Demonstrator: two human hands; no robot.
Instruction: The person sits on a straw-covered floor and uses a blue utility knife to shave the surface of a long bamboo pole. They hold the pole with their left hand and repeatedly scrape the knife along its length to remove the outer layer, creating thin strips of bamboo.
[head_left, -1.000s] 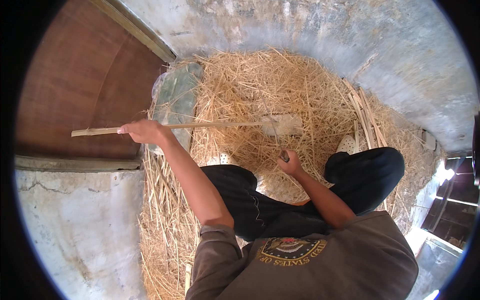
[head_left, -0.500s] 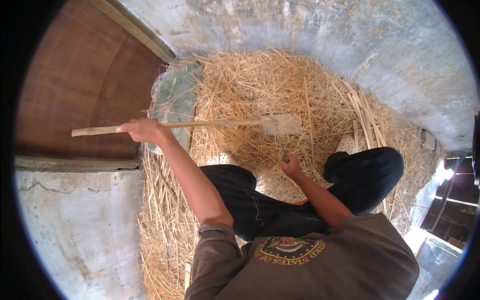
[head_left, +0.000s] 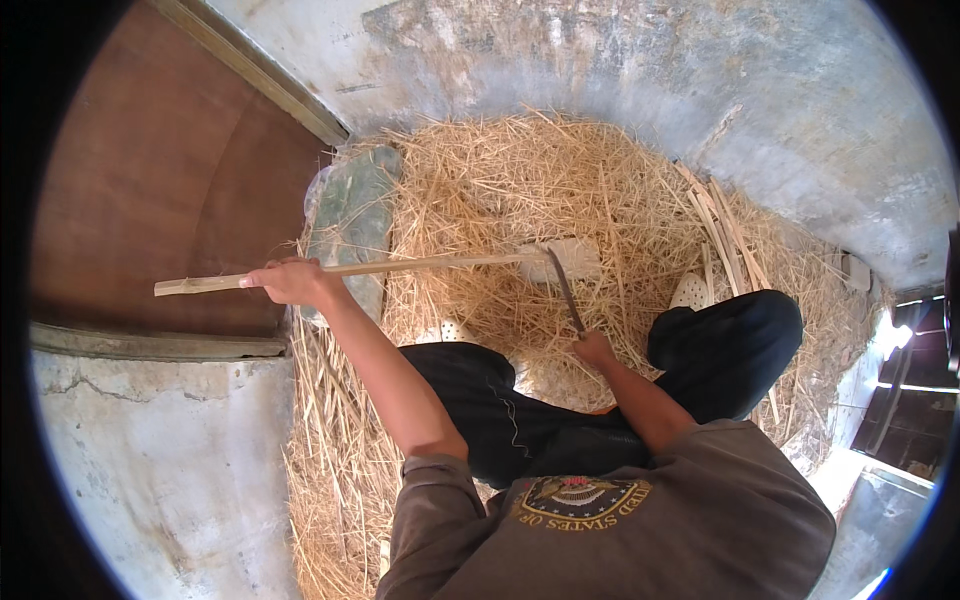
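A long pale strip of split wood or bamboo [head_left: 430, 263] runs nearly level from the left to the middle of the view. My left hand [head_left: 292, 281] is closed round it close to its left end. The strip's far end lies over a pale flat block [head_left: 572, 260] set among the shavings. My right hand [head_left: 594, 348] grips the handle of a sickle-like curved blade [head_left: 566, 292]. The blade's hooked tip is at the strip's end, above the block; whether it touches cannot be made out.
Straw-like shavings [head_left: 500, 160] cover the floor around my legs. A greenish stone slab [head_left: 350, 215] lies at the left beside a brown door panel [head_left: 150, 190]. Several split strips [head_left: 728, 235] lean at the right, near the stained wall [head_left: 640, 70].
The blade has swung so its broad side shows and its tip has come to the strip's end. My right hand has shifted slightly down and right; my left hand still holds the strip.
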